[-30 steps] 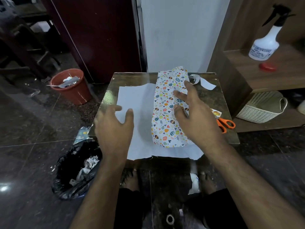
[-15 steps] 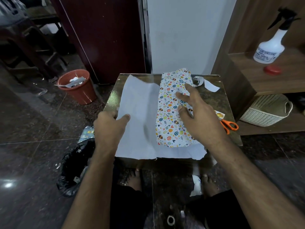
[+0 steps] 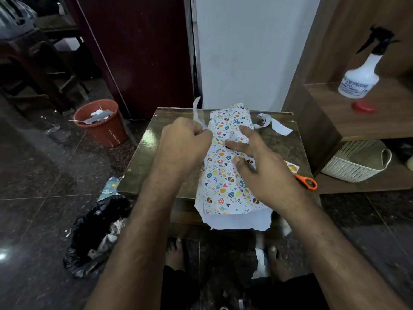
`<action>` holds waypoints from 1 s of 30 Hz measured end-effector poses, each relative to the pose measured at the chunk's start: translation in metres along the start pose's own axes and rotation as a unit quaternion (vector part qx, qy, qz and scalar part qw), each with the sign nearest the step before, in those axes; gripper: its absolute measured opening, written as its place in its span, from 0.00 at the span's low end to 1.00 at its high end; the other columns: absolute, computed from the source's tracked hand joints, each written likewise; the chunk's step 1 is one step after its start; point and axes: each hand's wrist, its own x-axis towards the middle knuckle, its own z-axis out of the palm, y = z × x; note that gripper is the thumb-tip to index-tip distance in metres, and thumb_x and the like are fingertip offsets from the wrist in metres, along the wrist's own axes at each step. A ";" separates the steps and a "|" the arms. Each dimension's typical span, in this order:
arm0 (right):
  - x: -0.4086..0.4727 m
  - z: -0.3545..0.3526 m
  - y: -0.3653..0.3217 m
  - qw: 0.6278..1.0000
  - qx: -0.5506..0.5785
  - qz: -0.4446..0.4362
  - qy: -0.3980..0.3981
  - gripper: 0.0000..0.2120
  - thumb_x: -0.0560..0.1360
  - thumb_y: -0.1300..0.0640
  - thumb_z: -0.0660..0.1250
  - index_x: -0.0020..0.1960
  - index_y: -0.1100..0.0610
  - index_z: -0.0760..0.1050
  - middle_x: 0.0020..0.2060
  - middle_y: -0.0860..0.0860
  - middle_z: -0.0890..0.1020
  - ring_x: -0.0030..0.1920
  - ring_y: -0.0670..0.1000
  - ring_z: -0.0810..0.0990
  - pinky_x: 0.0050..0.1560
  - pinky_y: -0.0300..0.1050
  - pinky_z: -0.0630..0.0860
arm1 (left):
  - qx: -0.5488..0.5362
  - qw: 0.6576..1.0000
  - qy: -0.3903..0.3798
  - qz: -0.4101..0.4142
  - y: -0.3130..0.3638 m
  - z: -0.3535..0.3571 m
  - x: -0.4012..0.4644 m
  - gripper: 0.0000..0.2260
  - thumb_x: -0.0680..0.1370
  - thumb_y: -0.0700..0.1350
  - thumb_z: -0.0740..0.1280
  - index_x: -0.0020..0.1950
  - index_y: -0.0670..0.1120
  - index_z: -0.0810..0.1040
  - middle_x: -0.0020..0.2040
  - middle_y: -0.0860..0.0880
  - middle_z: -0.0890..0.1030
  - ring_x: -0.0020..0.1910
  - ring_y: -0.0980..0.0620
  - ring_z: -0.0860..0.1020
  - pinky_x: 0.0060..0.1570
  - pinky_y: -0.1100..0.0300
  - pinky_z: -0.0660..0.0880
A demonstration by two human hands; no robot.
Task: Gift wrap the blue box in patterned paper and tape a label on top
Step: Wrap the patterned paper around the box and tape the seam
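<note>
Nearest the viewer, the white underside of the patterned wrapping paper (image 3: 241, 221) is seen jutting over the near edge of the dark glossy wooden table (image 3: 143, 166). Just beyond it, the long parcel wrapped in white paper printed with coloured eggs and hearts (image 3: 223, 186) is laid with its long axis running from near to far, right of the table's middle; the blue box itself is hidden under the paper.

The right hand (image 3: 261, 171) is laid flat on top of the parcel, fingers straight and spread, nothing gripped, so the wrap is pinned down by it. The left hand (image 3: 185, 144) is closed in a fist round the gathered free flap of paper (image 3: 197, 113), which is pulled up against the parcel's left long side. The parcel therefore lies directly right of the gripping hand, and the flap would probably have to be carried rightward across the top, under the pressing fingers.

Farther off, a curled white paper strip (image 3: 277, 126) is seen at the far right corner, and orange-handled scissors (image 3: 307, 181) at the right edge.
</note>
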 end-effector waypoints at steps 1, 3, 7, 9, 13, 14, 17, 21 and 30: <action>0.001 0.000 0.001 1.000 -0.001 -0.003 -0.002 0.30 0.84 0.61 0.63 0.82 0.49 0.56 0.68 0.35 0.77 0.28 0.40 0.77 0.29 0.32 0.70 | -0.007 1.000 -0.001 0.003 0.003 0.005 0.001 0.16 0.77 0.43 0.66 0.31 0.41 0.70 0.27 0.49 0.67 0.27 0.51 0.65 0.21 0.63 0.60; 0.001 0.000 0.004 1.000 -0.003 -0.004 -0.003 0.30 0.84 0.60 0.63 0.81 0.48 0.56 0.65 0.33 0.78 0.36 0.41 0.81 0.32 0.31 0.72 | -0.005 1.000 -0.004 0.024 0.008 0.013 0.002 0.17 0.77 0.43 0.66 0.29 0.45 0.65 0.26 0.51 0.65 0.26 0.51 0.63 0.24 0.60 0.61; 0.002 -0.001 0.007 1.000 0.002 0.011 0.004 0.32 0.83 0.60 0.65 0.82 0.48 0.55 0.58 0.31 0.78 0.46 0.39 0.82 0.39 0.29 0.73 | 0.036 0.997 -0.012 0.071 0.014 0.020 -0.002 0.19 0.75 0.44 0.65 0.30 0.44 0.59 0.25 0.51 0.62 0.27 0.48 0.63 0.29 0.58 0.59; 0.003 -0.001 0.007 1.000 -0.001 0.015 0.003 0.33 0.83 0.60 0.64 0.83 0.48 0.53 0.60 0.30 0.79 0.35 0.45 0.80 0.33 0.31 0.72 | 0.051 0.997 -0.013 0.064 0.011 0.013 -0.003 0.18 0.76 0.45 0.65 0.30 0.44 0.60 0.26 0.51 0.64 0.28 0.46 0.64 0.30 0.57 0.60; -0.003 0.006 0.000 0.996 -0.084 -0.029 0.001 0.35 0.82 0.64 0.61 0.84 0.49 0.50 0.67 0.32 0.77 0.70 0.50 0.72 0.66 0.45 0.72 | 0.065 0.996 -0.048 0.045 -0.008 -0.022 0.000 0.16 0.76 0.44 0.67 0.31 0.42 0.66 0.27 0.50 0.66 0.28 0.49 0.64 0.33 0.56 0.63; -0.004 0.009 -0.005 0.992 -0.122 -0.039 -0.001 0.36 0.81 0.65 0.60 0.84 0.49 0.50 0.68 0.33 0.76 0.80 0.51 0.61 0.75 0.55 0.65 | 0.064 0.995 -0.060 0.044 -0.012 -0.028 0.000 0.16 0.76 0.43 0.67 0.32 0.40 0.66 0.28 0.49 0.65 0.29 0.50 0.64 0.33 0.56 0.63; -0.001 0.011 -0.017 0.984 -0.166 -0.059 -0.009 0.37 0.78 0.67 0.60 0.83 0.50 0.52 0.68 0.38 0.79 0.79 0.54 0.64 0.72 0.58 0.68 | 0.028 0.996 -0.062 0.050 -0.017 -0.031 -0.005 0.17 0.77 0.42 0.67 0.31 0.40 0.65 0.27 0.50 0.63 0.27 0.53 0.62 0.30 0.57 0.60; 0.012 0.007 -0.028 0.993 -0.109 -0.033 0.014 0.25 0.82 0.53 0.67 0.75 0.48 0.64 0.54 0.41 0.87 0.52 0.48 0.80 0.44 0.42 0.69 | -0.009 0.998 -0.036 0.057 -0.015 -0.016 -0.005 0.16 0.75 0.44 0.67 0.32 0.39 0.66 0.27 0.49 0.65 0.27 0.52 0.63 0.31 0.56 0.63; 0.034 0.020 -0.026 0.993 -0.083 0.016 0.086 0.40 0.71 0.48 0.79 0.74 0.50 0.60 0.49 0.47 0.80 0.62 0.54 0.74 0.57 0.58 0.77 | -0.076 0.990 -0.071 0.092 -0.012 -0.004 -0.008 0.18 0.78 0.41 0.68 0.31 0.38 0.66 0.29 0.44 0.67 0.28 0.55 0.65 0.31 0.60 0.65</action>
